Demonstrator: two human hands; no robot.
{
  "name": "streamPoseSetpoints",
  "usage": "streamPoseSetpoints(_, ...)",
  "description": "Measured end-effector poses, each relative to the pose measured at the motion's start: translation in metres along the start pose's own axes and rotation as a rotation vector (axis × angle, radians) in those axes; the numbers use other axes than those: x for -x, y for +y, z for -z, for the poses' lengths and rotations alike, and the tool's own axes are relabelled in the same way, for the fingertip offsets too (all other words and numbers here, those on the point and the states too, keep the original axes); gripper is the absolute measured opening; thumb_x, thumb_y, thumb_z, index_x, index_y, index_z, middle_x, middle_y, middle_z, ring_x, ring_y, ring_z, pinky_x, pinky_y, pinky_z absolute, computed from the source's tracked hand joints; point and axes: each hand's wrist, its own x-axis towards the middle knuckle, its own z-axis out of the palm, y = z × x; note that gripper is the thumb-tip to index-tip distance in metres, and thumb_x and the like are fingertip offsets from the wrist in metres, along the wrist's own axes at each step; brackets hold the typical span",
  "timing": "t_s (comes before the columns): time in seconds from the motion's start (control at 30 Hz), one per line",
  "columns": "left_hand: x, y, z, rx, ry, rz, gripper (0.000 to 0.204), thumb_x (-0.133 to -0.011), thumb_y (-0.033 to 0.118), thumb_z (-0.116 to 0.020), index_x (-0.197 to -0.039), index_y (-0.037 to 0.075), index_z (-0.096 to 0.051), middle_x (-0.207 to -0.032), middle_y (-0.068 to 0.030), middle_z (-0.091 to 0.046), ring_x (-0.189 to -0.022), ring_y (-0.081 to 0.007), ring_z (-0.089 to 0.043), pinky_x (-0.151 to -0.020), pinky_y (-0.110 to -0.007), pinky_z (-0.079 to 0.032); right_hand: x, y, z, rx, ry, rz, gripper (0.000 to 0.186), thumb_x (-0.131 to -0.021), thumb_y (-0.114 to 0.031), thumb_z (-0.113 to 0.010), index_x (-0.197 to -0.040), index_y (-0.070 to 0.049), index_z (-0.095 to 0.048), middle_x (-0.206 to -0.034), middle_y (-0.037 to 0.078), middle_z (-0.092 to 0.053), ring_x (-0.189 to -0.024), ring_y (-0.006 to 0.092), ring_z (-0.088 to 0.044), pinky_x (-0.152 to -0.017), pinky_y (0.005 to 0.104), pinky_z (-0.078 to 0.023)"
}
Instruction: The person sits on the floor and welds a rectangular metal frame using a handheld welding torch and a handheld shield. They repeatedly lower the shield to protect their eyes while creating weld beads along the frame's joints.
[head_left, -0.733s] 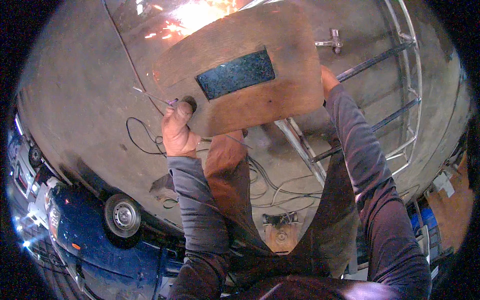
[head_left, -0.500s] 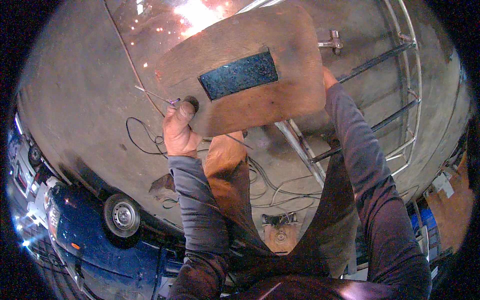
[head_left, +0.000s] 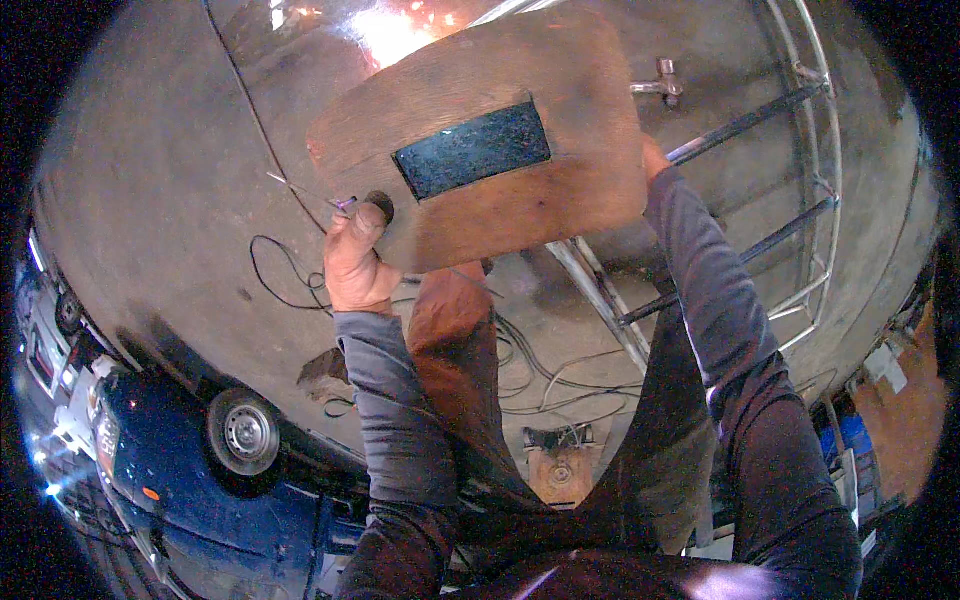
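A brown, board-like welding shield with a dark rectangular window is held up at the top middle. My left hand is closed at the shield's lower left corner, its thumb beside a dark round knob or handle end. A thin rod sticks out past that hand to the left. My right hand reaches behind the shield's right edge. Only its wrist side shows; its fingers and anything in them are hidden. A white glare with sparks burns beyond the shield's upper edge.
A welded metal frame with rungs lies on the right, partly under the shield. A hammer rests near it. Cables loop over the floor by my legs. A blue car stands at lower left, and a small device sits between my legs.
The shield and my left hand have shifted very slightly left. The glare has shrunk a little, with fewer sparks scattered around it. Both hands keep their places.
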Motion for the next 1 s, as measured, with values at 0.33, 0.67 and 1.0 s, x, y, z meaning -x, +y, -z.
streamPoseSetpoints(0.33, -0.001, 0.002, -0.004, -0.025, 0.016, 0.005, 0.052, -0.078, 0.019, -0.073, -0.12, 0.0, -0.051, -0.108, -0.0092, -0.062, -0.099, -0.0239, -0.06, -0.087, -0.038, -0.049, 0.0, 0.003, 0.0, -0.017, -0.009, 0.011, 0.045, -0.085, -0.025, -0.06, -0.125, -0.006, -0.054, -0.096, 0.004, -0.063, -0.07, 0.0152, -0.06, -0.062, 0.0286, -0.05)
streamPoseSetpoints(0.67, -0.002, 0.003, 0.012, 0.078, 0.139, -0.111, 0.05, -0.087, 0.031, -0.061, -0.125, 0.001, -0.05, -0.126, -0.0141, -0.054, -0.115, -0.0326, -0.052, -0.098, -0.049, -0.042, 0.003, -0.025, 0.004, 0.014, -0.013, 0.029, 0.045, -0.085, -0.025, -0.059, -0.125, -0.006, -0.053, -0.095, 0.005, -0.063, -0.069, 0.0153, -0.06, -0.062, 0.0286, -0.05)
streamPoseSetpoints(1.0, -0.019, 0.015, 0.018, 0.257, 0.237, -0.224, 0.039, -0.089, 0.038, -0.058, -0.118, 0.013, -0.053, -0.114, -0.005, -0.059, -0.067, -0.0148, -0.054, -0.054, -0.031, -0.044, -0.013, -0.018, 0.003, 0.035, -0.023, -0.048, 0.044, -0.088, -0.027, -0.056, -0.127, -0.007, -0.05, -0.083, 0.002, -0.058, -0.055, 0.0111, -0.055, -0.048, 0.0254, -0.048)
